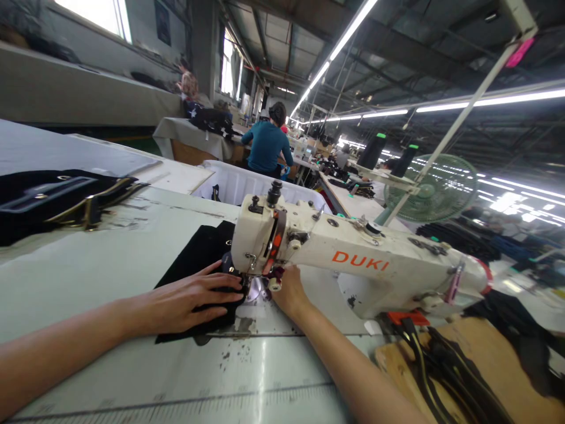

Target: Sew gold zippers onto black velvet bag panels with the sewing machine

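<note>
A white sewing machine with orange lettering stands on the pale worktable. Under its needle end lies a black fabric piece with a small dark patch and metal snaps near the presser foot. My left hand rests flat on this fabric just left of the needle, fingers stretched and slightly spread. On the other side of the needle, my right hand reaches in beneath the machine's arm. Its fingers are mostly hidden behind the machine head, so what they touch does not show.
Black pieces with gold zippers lie at the left. Zipper strips hang over a wooden board at the lower right. Beyond the table are a white bin, a green fan, thread cones and a seated person in teal.
</note>
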A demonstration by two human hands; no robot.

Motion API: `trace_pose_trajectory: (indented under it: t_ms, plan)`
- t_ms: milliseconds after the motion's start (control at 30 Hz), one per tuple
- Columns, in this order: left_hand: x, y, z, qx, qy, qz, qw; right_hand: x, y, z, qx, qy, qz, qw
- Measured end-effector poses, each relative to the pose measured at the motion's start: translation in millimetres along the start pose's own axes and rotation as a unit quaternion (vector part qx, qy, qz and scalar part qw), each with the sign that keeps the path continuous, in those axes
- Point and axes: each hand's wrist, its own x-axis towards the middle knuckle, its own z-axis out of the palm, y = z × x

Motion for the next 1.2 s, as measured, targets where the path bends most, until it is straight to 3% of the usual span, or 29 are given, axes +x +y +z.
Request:
trace_pose_trajectory:
  t_ms: [67, 133, 267, 433, 600, 900, 1200]
  plan:
    - [1, 4, -1.9, 0.002, -0.005, 0.004, 1.0, -20, -2, -12, -0.004, 0.01, -0.022, 1.0]
    - [4, 9, -4.8, 0.01, -0.026, 0.009, 1.0, -38, -6, -19, -0.005, 0.022, -0.089, 0.996]
    - [11, 20, -10.1, 0.014, -0.056, -0.008, 0.998, -49, -11, -12, 0.028, 0.03, -0.24, 0.97]
    - [13, 27, -12.9, -0.003, -0.042, 0.005, 0.999, -44, -5, 8, 0.059, -0.022, -0.218, 0.974]
    - [14, 28, -15.6, -0.01, -0.054, -0.019, 0.998, -48, -2, 9, 0.03, -0.05, -0.231, 0.971]
    - [15, 23, -13.1, -0.043, -0.038, -0.053, 0.997, -48, 4, 15, -0.029, -0.017, -0.259, 0.965]
    - [16, 21, -12.1, -0.018, 0.007, -0.052, 0.998, -46, 2, 13, -0.036, -0.013, -0.229, 0.973]
